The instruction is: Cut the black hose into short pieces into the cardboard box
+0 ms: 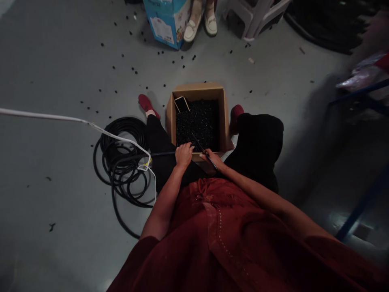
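Note:
My left hand point(184, 155) is closed around a black hose point(164, 153) at the near rim of a cardboard box point(226, 121). The hose runs left across my thigh towards a black coil point(121, 134) on the floor. In my right hand point(214, 159) is a thin dark tool point(199, 142), perhaps a blade or scissors, slanting forward over the box. Many small black pieces point(199, 117) fill the box between my feet. A dark flat object with a light edge point(182, 104) rests at its far left corner.
A white cable point(60, 117) crosses from the left to my left leg. Ahead are a blue carton point(165, 24), a person's white shoes point(191, 31) and a plastic stool point(253, 18). Small black bits lie scattered on the floor. A blue metal frame point(361, 207) stands at right.

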`<state>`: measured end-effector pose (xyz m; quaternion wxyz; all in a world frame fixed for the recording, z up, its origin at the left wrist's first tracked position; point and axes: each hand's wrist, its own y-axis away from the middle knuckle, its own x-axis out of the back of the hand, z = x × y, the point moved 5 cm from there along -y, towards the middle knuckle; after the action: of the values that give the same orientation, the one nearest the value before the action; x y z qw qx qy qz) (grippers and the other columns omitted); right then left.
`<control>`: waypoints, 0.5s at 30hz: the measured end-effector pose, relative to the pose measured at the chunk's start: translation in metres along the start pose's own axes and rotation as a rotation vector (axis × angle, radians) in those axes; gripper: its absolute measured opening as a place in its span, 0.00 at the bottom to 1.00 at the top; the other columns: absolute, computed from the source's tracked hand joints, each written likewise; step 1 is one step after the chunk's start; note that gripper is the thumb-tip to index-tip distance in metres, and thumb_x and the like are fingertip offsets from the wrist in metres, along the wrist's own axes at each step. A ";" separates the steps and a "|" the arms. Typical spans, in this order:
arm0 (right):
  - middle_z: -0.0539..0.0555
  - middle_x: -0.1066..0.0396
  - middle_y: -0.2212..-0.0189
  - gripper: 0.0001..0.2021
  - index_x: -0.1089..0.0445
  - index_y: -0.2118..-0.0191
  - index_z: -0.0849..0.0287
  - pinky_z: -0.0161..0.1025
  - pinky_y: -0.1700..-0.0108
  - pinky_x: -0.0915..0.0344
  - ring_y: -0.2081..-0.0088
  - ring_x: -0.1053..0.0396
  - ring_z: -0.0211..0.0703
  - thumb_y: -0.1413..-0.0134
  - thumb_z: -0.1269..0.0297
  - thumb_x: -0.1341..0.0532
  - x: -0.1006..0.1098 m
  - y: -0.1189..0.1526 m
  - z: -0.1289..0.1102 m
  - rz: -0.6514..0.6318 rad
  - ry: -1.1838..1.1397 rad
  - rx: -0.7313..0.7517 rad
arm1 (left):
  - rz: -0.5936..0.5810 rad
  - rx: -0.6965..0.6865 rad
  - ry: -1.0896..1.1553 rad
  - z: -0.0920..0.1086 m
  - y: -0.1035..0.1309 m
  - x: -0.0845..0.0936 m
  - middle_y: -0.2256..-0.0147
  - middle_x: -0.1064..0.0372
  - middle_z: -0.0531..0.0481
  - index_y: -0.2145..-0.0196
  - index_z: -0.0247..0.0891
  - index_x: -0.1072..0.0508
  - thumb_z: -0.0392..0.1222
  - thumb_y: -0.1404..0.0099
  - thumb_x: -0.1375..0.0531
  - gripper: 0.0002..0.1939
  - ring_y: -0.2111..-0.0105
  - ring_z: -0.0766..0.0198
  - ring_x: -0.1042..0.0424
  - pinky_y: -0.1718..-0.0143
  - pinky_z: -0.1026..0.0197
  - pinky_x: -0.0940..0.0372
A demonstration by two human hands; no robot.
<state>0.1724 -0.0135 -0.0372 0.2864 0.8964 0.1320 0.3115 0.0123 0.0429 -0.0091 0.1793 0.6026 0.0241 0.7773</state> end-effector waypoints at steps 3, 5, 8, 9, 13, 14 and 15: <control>0.54 0.25 0.64 0.16 0.33 0.51 0.52 0.40 0.59 0.36 0.58 0.27 0.52 0.40 0.50 0.42 0.000 0.000 0.001 0.008 0.019 -0.012 | -0.007 0.003 0.003 0.000 0.000 0.000 0.50 0.25 0.44 0.46 0.40 0.29 0.48 0.25 0.51 0.19 0.49 0.56 0.29 0.51 0.56 0.40; 0.54 0.24 0.64 0.16 0.33 0.51 0.51 0.39 0.60 0.37 0.59 0.28 0.52 0.41 0.52 0.41 0.000 -0.001 0.001 0.015 0.036 -0.022 | -0.013 0.003 0.007 0.000 -0.001 0.000 0.50 0.25 0.44 0.46 0.40 0.29 0.48 0.25 0.51 0.18 0.49 0.56 0.29 0.51 0.56 0.40; 0.56 0.24 0.64 0.16 0.33 0.50 0.52 0.39 0.60 0.38 0.60 0.28 0.53 0.42 0.53 0.41 0.000 -0.003 0.002 0.021 0.064 -0.036 | -0.019 0.003 0.006 0.001 -0.001 -0.001 0.50 0.25 0.44 0.46 0.40 0.29 0.47 0.25 0.51 0.18 0.49 0.56 0.29 0.51 0.56 0.40; 0.56 0.24 0.64 0.16 0.32 0.50 0.52 0.39 0.60 0.38 0.61 0.27 0.53 0.42 0.54 0.41 0.000 -0.003 0.002 0.022 0.073 -0.041 | -0.020 0.003 0.004 0.001 -0.002 -0.001 0.50 0.25 0.44 0.46 0.40 0.29 0.47 0.25 0.51 0.18 0.49 0.56 0.28 0.51 0.56 0.40; 0.56 0.24 0.64 0.16 0.32 0.50 0.52 0.39 0.60 0.39 0.61 0.27 0.54 0.43 0.56 0.41 0.001 -0.005 0.002 0.019 0.110 -0.056 | -0.020 0.003 -0.003 0.000 -0.002 -0.002 0.51 0.24 0.43 0.47 0.40 0.28 0.47 0.26 0.51 0.18 0.50 0.56 0.28 0.51 0.56 0.40; 0.57 0.24 0.64 0.16 0.32 0.50 0.52 0.39 0.60 0.39 0.61 0.27 0.54 0.43 0.56 0.41 0.001 -0.005 0.003 0.017 0.118 -0.058 | -0.020 0.003 -0.006 0.000 -0.002 -0.003 0.51 0.24 0.43 0.47 0.40 0.28 0.47 0.26 0.50 0.18 0.50 0.56 0.28 0.51 0.56 0.39; 0.57 0.24 0.64 0.16 0.32 0.50 0.52 0.39 0.60 0.39 0.60 0.27 0.54 0.43 0.56 0.42 0.001 -0.005 0.003 0.014 0.127 -0.059 | -0.019 0.002 -0.008 0.000 -0.002 -0.003 0.51 0.25 0.43 0.47 0.40 0.28 0.47 0.26 0.50 0.18 0.50 0.56 0.28 0.51 0.56 0.39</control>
<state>0.1750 -0.0102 -0.0413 0.3019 0.8669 0.1344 0.3733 0.0138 0.0441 -0.0128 0.1860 0.6057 0.0300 0.7730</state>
